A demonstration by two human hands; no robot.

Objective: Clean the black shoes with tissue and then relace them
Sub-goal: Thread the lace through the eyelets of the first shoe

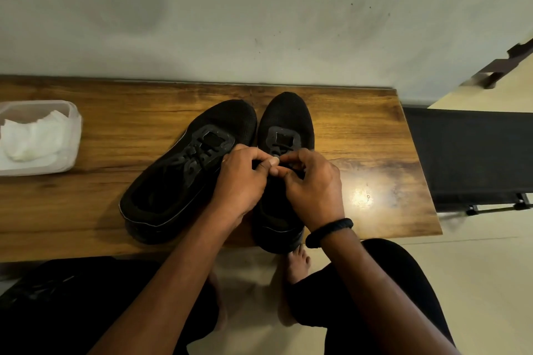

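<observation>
At frame centre, a laced shoe [173, 181] and a second shoe [285, 121] are set side by side on the table [360, 135]. The second shoe's lace [278, 150] is pinched by the left hand [242, 179] and right hand [313, 184], fingers curled. Tissue [31, 135] is kept in a tub [73, 124] at the left edge.

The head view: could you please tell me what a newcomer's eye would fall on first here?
Two black shoes stand side by side on the wooden table, the left shoe angled, the right shoe pointing at the wall. The left hand and right hand meet over the right shoe, pinching its lace. At the table's left end sits a white tub of tissue.
</observation>
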